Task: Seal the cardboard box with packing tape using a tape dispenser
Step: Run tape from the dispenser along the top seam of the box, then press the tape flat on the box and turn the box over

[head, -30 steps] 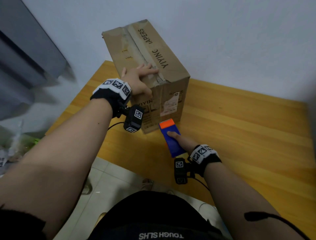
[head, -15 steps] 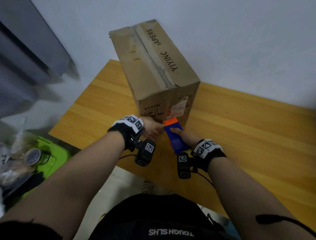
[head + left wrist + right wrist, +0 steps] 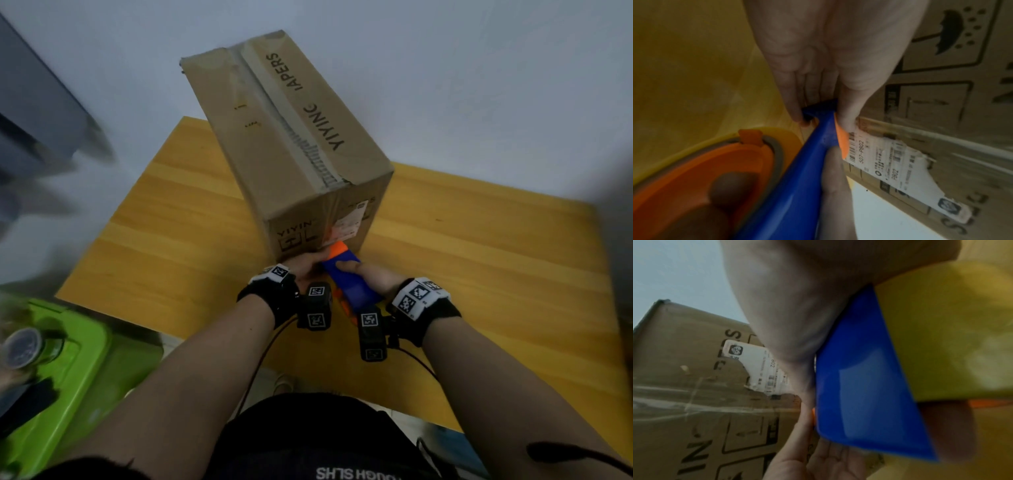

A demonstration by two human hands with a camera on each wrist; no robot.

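The head view is evenly and softly lit, with no hard shadows cast on the desk (image 3: 479, 260). Its left and right margins are smeared by motion blur, and straight lines are bowed by the wide lens. Both wrist views are dim and grainy. Nearby skin is rendered out of focus, and a pale sheen is seen on the blue tape dispenser (image 3: 865, 386).

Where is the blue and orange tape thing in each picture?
Head view: the blue and orange plastic tape dispenser sits low in the middle, between both hands, against the brown cardboard box.
Left wrist view: it runs from bottom left up to the middle.
Right wrist view: its blue body fills the middle right.
Shared landmark: the torn white shipping label on the box.
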